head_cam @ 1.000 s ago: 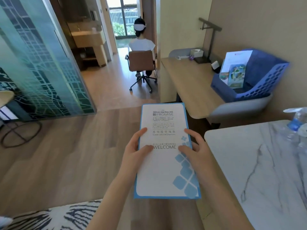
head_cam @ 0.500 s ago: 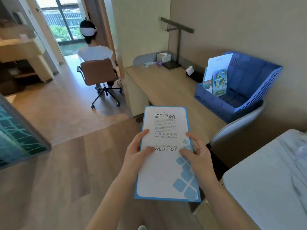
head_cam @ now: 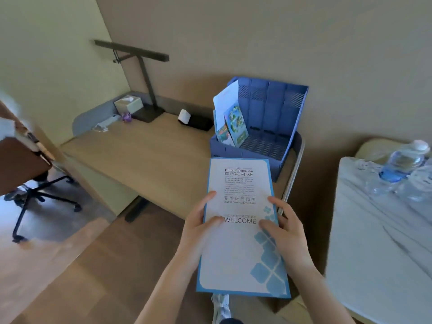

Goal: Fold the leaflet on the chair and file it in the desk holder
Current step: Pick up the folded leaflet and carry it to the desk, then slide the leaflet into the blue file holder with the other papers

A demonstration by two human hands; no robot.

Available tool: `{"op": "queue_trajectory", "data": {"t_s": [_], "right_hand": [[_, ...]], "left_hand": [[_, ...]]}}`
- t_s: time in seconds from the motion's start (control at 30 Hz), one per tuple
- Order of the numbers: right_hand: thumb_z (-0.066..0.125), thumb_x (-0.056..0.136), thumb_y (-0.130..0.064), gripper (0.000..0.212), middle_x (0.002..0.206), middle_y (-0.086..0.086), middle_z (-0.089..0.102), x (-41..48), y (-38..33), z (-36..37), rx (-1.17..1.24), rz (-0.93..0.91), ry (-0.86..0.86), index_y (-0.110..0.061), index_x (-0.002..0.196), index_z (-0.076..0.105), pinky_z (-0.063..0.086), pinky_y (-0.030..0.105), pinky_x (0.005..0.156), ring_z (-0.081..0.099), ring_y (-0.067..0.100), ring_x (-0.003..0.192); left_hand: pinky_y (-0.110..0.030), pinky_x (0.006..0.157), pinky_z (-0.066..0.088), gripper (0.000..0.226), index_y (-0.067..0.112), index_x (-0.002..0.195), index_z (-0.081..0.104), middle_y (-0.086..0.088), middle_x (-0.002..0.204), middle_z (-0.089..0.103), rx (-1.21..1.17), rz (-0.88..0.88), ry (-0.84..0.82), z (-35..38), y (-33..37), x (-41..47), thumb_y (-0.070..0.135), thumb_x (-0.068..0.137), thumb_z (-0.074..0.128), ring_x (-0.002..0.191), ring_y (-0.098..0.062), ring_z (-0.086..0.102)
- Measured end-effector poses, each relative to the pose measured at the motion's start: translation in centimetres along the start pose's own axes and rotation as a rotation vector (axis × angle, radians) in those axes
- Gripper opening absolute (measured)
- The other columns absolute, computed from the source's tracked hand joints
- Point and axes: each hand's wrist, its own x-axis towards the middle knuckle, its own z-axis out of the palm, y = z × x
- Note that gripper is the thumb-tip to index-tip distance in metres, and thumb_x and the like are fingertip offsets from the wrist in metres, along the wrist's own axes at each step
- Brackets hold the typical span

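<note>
I hold a folded white leaflet (head_cam: 238, 251) with a blue border and the word WELCOME flat in front of me. My left hand (head_cam: 198, 228) grips its left edge, thumb on top. My right hand (head_cam: 286, 232) grips its right edge the same way. The blue slotted desk holder (head_cam: 278, 113) stands on the wooden desk (head_cam: 145, 157) against the wall, just beyond the leaflet's top edge. Its leftmost slot holds a white sheet and two colourful brochures (head_cam: 235, 123); the other slots look empty.
A black desk lamp (head_cam: 145, 80), a tissue box (head_cam: 128, 105) and a small white device (head_cam: 184, 116) sit at the back of the desk. A marble-topped table (head_cam: 378, 242) with water bottles (head_cam: 399, 164) is on the right. An office chair (head_cam: 30, 181) stands at left.
My view has swung right and closer to the desk, so the blue holder now sits right above the leaflet. Both hands keep the same grip on the leaflet.
</note>
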Motion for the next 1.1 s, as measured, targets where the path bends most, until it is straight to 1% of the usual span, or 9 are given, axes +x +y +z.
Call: {"op": "queue_trajectory", "data": {"t_s": [0.1,0.37,0.5,0.67,0.77,0.87,0.93,1.0,1.1], "right_hand": [[0.066,0.089,0.004,0.045,0.113,0.008,0.072,4.7,0.4,1.3,0.018,0.0,0.066,-0.028,0.119,0.057,0.061,0.056,0.08,0.075,0.029,0.089],[0.066,0.088,0.006,0.047,0.095,0.004,0.079,16.5,-3.1,5.2,0.095,-0.025,0.181,-0.031,0.117,0.06,0.06,0.055,0.08,0.075,0.035,0.087],[0.065,0.088,0.005,0.05,0.097,0.004,0.078,20.4,-4.7,6.0,0.079,-0.051,0.209,-0.035,0.118,0.059,0.061,0.055,0.08,0.075,0.036,0.089],[0.067,0.087,0.006,0.052,0.101,0.007,0.078,22.8,-4.5,7.0,0.029,-0.075,0.236,-0.029,0.124,0.055,0.062,0.051,0.077,0.076,0.031,0.088],[0.065,0.086,0.013,0.055,0.102,0.015,0.077,24.3,-4.7,7.1,0.043,-0.095,0.262,-0.021,0.128,0.054,0.06,0.057,0.08,0.073,0.042,0.092],[0.061,0.086,0.018,0.057,0.104,0.021,0.074,27.0,-6.1,6.5,0.019,-0.14,0.253,-0.017,0.13,0.052,0.058,0.061,0.08,0.07,0.047,0.094],[0.063,0.086,0.016,0.059,0.107,0.017,0.072,29.4,-7.5,5.8,-0.084,-0.181,0.239,-0.021,0.13,0.052,0.062,0.05,0.075,0.072,0.039,0.093],[0.069,0.083,0.012,0.064,0.11,0.011,0.068,31.6,-8.8,5.0,-0.188,-0.205,0.2,-0.027,0.131,0.053,0.063,0.036,0.071,0.074,0.025,0.092],[0.075,0.078,0.011,0.076,0.111,0.002,0.064,34.7,-10.2,4.1,-0.335,-0.243,0.13,-0.03,0.136,0.05,0.061,0.03,0.071,0.071,0.018,0.093]], "left_hand": [[-0.015,0.072,0.051,0.058,0.032,0.115,0.063,0.005,0.12,0.069,0.064,0.001,-0.051,-0.2,0.1,5.9,-0.014,0.08,0.06,0.1,-0.003,0.067],[-0.02,0.073,0.052,0.059,0.037,0.12,0.062,0.012,0.114,0.071,0.162,-0.002,-0.162,-0.4,5.1,20.3,0.009,0.068,0.066,0.098,-0.008,0.068],[-0.021,0.075,0.053,0.059,0.037,0.123,0.061,0.012,0.12,0.068,0.165,0.018,-0.223,-0.1,6.5,25.1,0.004,0.074,0.068,0.104,-0.009,0.067],[-0.016,0.073,0.051,0.059,0.032,0.126,0.059,0.006,0.122,0.066,0.148,0.005,-0.327,-0.8,5.9,29.3,-0.007,0.082,0.063,0.102,-0.006,0.065],[-0.014,0.071,0.052,0.057,0.029,0.127,0.058,0.011,0.111,0.07,0.162,-0.017,-0.406,-1.0,6.3,31.5,-0.008,0.084,0.058,0.089,-0.001,0.065],[-0.027,0.076,0.05,0.06,0.036,0.125,0.057,0.004,0.112,0.071,0.236,0.048,-0.504,-1.0,7.7,34.2,-0.001,0.078,0.054,0.088,-0.01,0.062],[-0.037,0.073,0.047,0.064,0.045,0.122,0.057,0.007,0.111,0.069,0.302,0.103,-0.535,-0.7,8.8,36.4,0.001,0.075,0.054,0.081,-0.021,0.057],[-0.036,0.073,0.045,0.067,0.049,0.121,0.056,0.012,0.104,0.069,0.348,0.166,-0.548,-0.2,9.8,38.3,-0.001,0.076,0.055,0.074,-0.029,0.054],[-0.031,0.069,0.041,0.069,0.049,0.121,0.055,0.008,0.104,0.07,0.364,0.245,-0.526,0.8,10.8,40.5,-0.005,0.078,0.053,0.071,-0.034,0.053]]}}
